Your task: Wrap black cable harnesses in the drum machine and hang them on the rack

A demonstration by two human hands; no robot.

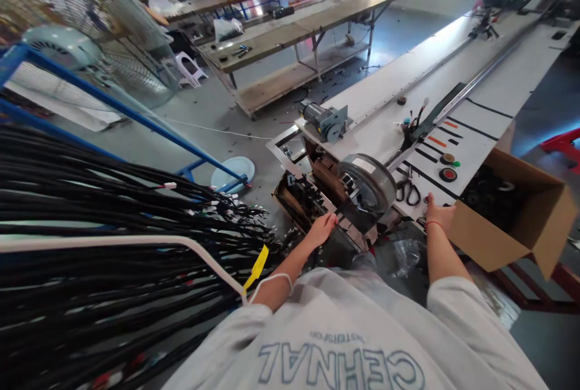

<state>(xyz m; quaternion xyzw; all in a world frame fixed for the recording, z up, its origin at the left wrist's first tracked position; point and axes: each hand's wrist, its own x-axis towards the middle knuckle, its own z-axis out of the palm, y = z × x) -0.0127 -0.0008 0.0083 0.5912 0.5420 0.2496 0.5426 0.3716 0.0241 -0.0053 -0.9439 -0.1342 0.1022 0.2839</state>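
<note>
My left hand (pixel 322 228) is closed at the near metal edge of the machine frame (pixel 351 230), its fingertips curled together; anything in them is too small to make out. To the right, my right hand (pixel 439 214) is at the table's near edge, beside the black-handled scissors (pixel 409 190), with its fingers partly hidden. Between the hands and farther forward stands a large round wheel (pixel 369 181) with a white label. Two tape rolls, one black and red (pixel 448 175), lie beyond my right hand, near short black and orange strips (pixel 436 142).
A cardboard box (pixel 498 239) of dark parts stands right of the table (pixel 492 112). Many black cables (pixel 136 221) hang at left by a blue frame (pixel 113 100). A motor (pixel 324 119) sits at the table's far corner. Behind are a fan (pixel 63 45) and a workbench (pixel 272 39).
</note>
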